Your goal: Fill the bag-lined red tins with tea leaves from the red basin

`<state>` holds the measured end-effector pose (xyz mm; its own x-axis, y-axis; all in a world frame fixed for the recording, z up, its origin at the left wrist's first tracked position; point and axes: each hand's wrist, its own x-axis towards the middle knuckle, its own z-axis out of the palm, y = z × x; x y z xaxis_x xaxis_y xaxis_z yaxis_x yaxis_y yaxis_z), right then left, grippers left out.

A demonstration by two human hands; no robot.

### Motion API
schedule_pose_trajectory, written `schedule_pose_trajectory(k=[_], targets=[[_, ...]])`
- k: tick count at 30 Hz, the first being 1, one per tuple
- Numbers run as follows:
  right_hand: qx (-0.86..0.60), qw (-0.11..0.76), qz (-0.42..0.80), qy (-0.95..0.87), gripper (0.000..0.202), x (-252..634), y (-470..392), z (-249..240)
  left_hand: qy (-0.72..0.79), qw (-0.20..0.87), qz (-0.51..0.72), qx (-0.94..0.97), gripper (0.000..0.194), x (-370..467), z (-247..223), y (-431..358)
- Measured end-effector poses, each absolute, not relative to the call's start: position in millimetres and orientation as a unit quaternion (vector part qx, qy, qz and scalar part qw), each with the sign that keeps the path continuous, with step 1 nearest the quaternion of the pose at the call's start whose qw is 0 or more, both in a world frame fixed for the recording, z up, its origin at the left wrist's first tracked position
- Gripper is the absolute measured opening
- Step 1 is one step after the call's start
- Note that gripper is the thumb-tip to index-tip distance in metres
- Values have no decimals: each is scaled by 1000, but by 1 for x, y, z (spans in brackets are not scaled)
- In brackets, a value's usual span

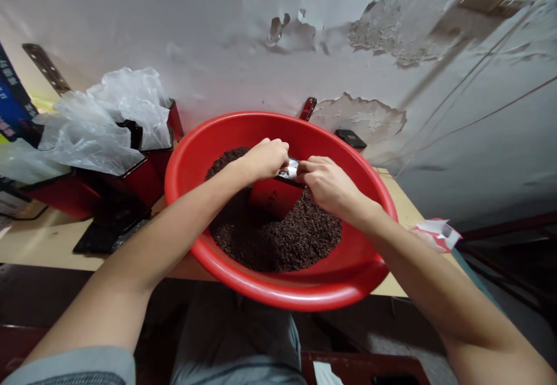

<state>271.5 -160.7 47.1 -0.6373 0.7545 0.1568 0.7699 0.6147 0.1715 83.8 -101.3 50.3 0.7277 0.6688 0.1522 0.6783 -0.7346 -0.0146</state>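
Note:
A red box [275,198] with a black rim stands in dark, loose granules [300,234], which look like dried tea leaves, inside a large red basin [278,299]. Shiny silvery plastic of a bag [290,168] shows at the mouth of the box. My left hand [267,159] is closed at the left side of that opening, its fingertips on the bag. From the right, my right hand [324,181] pinches the bag's other side, fingers bent. Both sets of fingertips are partly hidden, and so is the inside of the box.
Several red boxes [141,179] lined with clear plastic bags [91,135] stand left of the basin. A black lid-like piece [93,237] lies before them on the wooden table [52,251]. Right are a black box [350,139] and a crumpled red-white packet [436,234]. A peeling wall rises behind.

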Motion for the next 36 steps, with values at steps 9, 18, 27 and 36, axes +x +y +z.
schedule_pose_trajectory(k=[9, 18, 27, 36], targets=[[-469, 20, -107, -876, 37, 275, -181, 57, -369, 127, -17, -921, 26, 85, 53, -136], [-538, 131, 232, -800, 43, 272, -110, 86, -394, 129, 12, -910, 37, 87, 52, -157], [-569, -4, 342, -748, 48, 254, -68, 75, -408, 84, -43, -908, 51, 71, 36, -167], [-601, -121, 157, -774, 63, 229, -55, 88, -334, -75, -214, -915, 42, 13, 37, -148]])
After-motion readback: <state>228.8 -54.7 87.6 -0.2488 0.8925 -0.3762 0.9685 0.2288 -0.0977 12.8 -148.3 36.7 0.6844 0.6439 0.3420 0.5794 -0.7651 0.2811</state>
